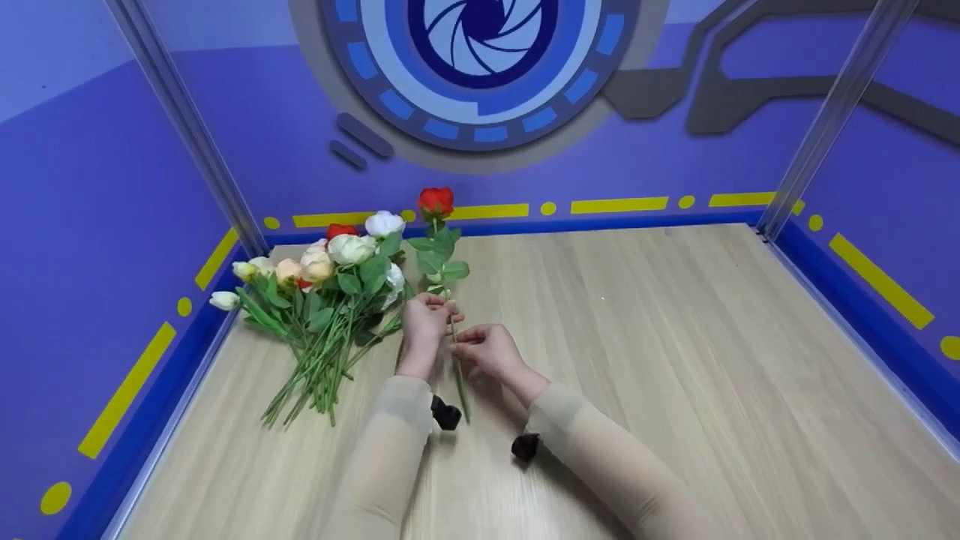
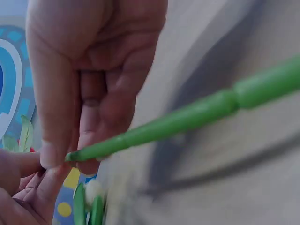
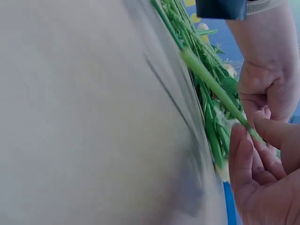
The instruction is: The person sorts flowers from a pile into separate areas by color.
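A single red rose [image 1: 436, 201] on a long green stem lies between my hands, its bloom pointing toward the back wall. My left hand [image 1: 426, 324] pinches the stem just below the leaves [image 1: 431, 262]. Lower on the stem, my right hand [image 1: 491, 351] pinches it between thumb and fingers, as the right wrist view also shows. The bare stem [image 2: 187, 123] runs back past the hands toward the person. Left of the left hand, a loose heap of flowers [image 1: 352, 250] in white, cream, peach and red rests on the table.
The wooden table [image 1: 637, 337] is enclosed by blue-purple panels [image 1: 247, 135] at the back and sides. Cut stems [image 1: 322, 375] of the heaped flowers spread toward the front. Black devices [image 1: 446, 413] sit at both wrists.
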`<state>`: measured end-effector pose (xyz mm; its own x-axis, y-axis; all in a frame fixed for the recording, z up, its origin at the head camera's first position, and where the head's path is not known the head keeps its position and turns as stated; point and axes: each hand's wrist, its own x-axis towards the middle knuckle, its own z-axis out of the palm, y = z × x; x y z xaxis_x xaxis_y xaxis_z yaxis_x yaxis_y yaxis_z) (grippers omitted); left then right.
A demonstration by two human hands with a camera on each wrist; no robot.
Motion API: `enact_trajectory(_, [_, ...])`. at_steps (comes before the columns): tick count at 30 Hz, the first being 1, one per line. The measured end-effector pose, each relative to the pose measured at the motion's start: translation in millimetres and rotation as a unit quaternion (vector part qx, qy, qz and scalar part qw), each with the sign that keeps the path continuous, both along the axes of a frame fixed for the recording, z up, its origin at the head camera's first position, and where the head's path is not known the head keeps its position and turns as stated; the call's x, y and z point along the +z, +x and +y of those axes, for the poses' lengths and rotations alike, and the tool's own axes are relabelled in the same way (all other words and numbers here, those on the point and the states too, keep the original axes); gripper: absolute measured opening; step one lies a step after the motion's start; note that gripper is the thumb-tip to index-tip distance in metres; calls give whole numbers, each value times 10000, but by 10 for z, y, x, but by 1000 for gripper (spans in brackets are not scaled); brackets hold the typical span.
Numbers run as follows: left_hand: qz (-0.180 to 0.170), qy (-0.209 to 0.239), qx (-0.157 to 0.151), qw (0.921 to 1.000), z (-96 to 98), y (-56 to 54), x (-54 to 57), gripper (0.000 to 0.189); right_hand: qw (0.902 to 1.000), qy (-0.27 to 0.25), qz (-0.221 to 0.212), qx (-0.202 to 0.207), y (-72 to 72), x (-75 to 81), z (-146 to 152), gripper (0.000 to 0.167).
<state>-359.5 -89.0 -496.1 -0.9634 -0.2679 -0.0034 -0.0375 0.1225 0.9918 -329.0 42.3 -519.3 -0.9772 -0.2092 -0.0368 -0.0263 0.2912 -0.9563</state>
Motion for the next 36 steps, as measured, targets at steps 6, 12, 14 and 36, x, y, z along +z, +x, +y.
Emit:
enact_trajectory(6, [17,378,-237,9990,131,59,3,12,9998,130,57,-127,0,10,217,12])
enact_trajectory(12, [0,-428,-276,9987,56,171,17,15,9994,67,127,-319,-39,40,632,11])
enact_trajectory(14, [82,-1001,-68,9949,-40,219,8,14,9991,2,60,-408,-58,77,829,12])
enact_trajectory(36, [-978,-3191,106,9426,-623,506,-172,22,9339,1800,28,-3090,-91,308,3311,35])
